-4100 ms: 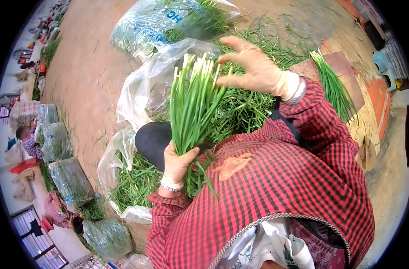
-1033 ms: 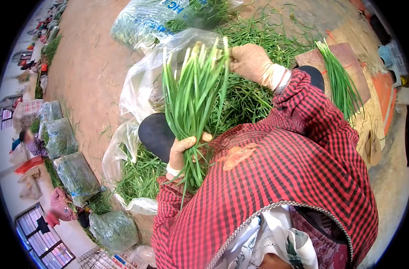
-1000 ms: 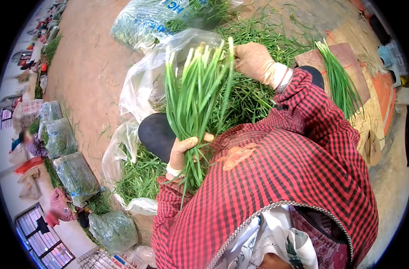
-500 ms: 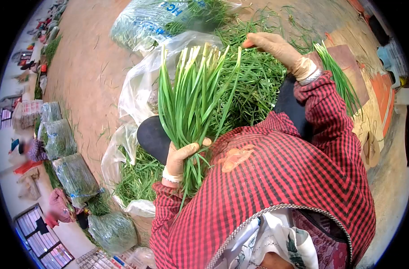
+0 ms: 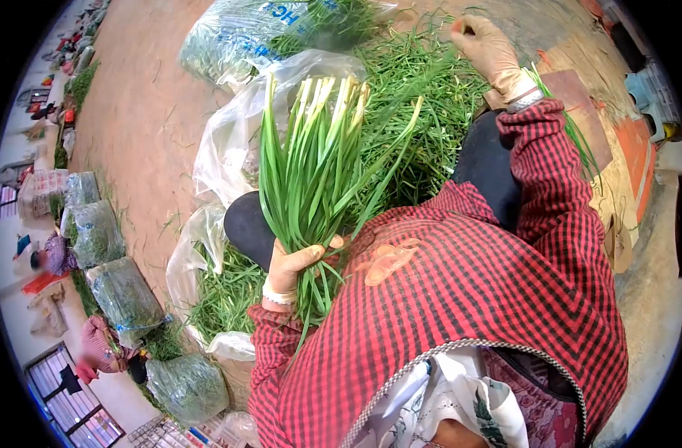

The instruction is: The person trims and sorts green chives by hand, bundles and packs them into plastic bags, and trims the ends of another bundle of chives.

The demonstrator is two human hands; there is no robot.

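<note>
My gloved left hand (image 5: 287, 270) is wrapped round the leafy end of a bunch of garlic chives (image 5: 311, 160), whose pale cut ends point away from me. One stalk leans out to the right of the bunch. Away to the upper right, my gloved right hand (image 5: 489, 49) has thumb and fingertip pressed together; whatever they pinch is too small to make out. A blurred green streak shows just below those fingers. Beneath lies a loose heap of green leaves (image 5: 423, 142). A second bunch of chives (image 5: 580, 142) lies at the right, partly behind my right sleeve.
Clear plastic (image 5: 225, 149) lies left of the heap, beside a filled bag with blue print (image 5: 233, 37). More loose greens (image 5: 229, 295) lie by my left knee. A brown board (image 5: 572, 93) is at the right. Wrapped bundles (image 5: 124, 291) and another person (image 5: 98, 345) are farther left.
My right hand has moved up and to the right, away from the bunch. The outer stalk leans farther right. My left hand keeps its hold, shifted slightly left.
</note>
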